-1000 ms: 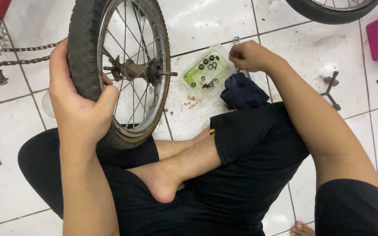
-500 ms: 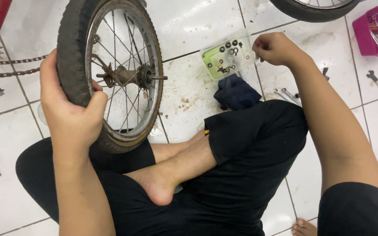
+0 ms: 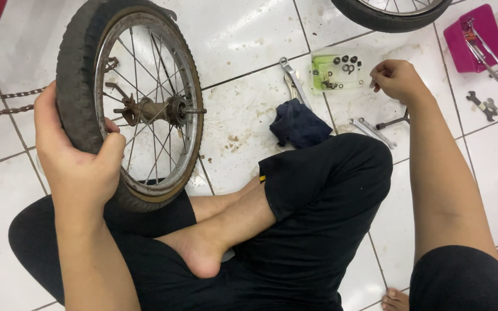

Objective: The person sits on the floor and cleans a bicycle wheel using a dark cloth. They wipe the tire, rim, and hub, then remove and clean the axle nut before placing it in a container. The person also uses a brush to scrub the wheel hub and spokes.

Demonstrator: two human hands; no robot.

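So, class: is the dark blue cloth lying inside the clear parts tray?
No, the dark blue cloth lies on the floor tile, below the clear parts tray.

White tiled floor (image 3: 249, 34), stained, carries a dark blue rag (image 3: 299, 125), clear parts tray (image 3: 336, 73), several wrenches (image 3: 293, 78), a pink toolbox (image 3: 472, 39) and chain (image 3: 7, 102).

Your left hand (image 3: 79, 167) curls shut in a firm grip, arm bent close, while your right hand (image 3: 396, 79) reaches forward, fingers pinched together.
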